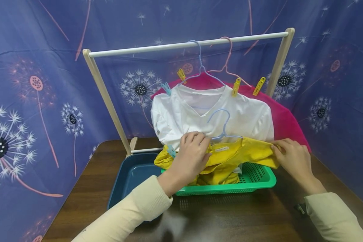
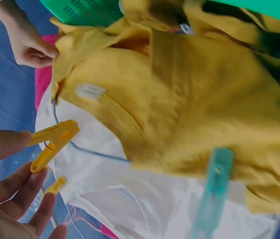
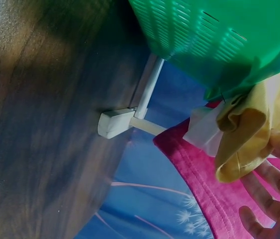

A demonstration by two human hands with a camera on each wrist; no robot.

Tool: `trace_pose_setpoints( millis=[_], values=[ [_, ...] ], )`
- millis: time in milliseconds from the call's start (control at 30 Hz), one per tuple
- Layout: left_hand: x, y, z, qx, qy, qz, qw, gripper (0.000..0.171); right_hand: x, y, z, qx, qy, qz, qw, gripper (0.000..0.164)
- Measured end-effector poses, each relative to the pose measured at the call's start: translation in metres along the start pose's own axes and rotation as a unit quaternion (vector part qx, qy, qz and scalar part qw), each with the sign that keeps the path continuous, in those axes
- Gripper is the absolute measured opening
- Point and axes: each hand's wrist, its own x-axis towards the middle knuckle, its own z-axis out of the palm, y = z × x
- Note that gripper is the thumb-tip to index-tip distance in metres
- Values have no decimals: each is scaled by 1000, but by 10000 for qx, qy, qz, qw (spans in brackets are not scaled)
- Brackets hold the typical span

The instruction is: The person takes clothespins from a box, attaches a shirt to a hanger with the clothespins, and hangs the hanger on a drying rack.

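A yellow shirt (image 1: 257, 149) lies over a green basket (image 1: 224, 190), with a blue hanger (image 1: 224, 126) in its neck. My left hand (image 1: 193, 153) is above the collar. In the left wrist view, that hand pinches a yellow clothespin (image 2: 55, 137) between thumb and fingers, apart from the cloth. A teal clothespin (image 2: 217, 184) is at the shirt's other shoulder. My right hand (image 1: 293, 161) pinches the end of the shirt's sleeve on the right; the right wrist view shows the folded yellow cloth (image 3: 246, 134) between its thumb and fingers.
Behind, a white shirt (image 1: 245, 114) and a magenta garment (image 1: 285, 124) hang from a rack (image 1: 151, 49), with clothespins at their shoulders. A dark blue tray (image 1: 118, 181) stands left of the basket on the wooden table (image 1: 87, 188). A patterned curtain (image 1: 48, 27) surrounds the table.
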Motion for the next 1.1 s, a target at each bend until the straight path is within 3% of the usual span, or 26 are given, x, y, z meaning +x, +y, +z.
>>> trace_pose_setpoints(
  millis=[400, 667, 1100],
  values=[
    [27, 32, 19, 159, -269, 420, 9986, 30, -1, 1, 1, 46, 58, 2, 10000, 19],
    [39, 42, 32, 200, -471, 506, 9974, 23, -1, 2, 1, 60, 6, 41, 10000, 18],
    [62, 53, 42, 465, -1, 771, 9959, 29, -1, 0, 0, 33, 33, 11, 10000, 18]
  ],
)
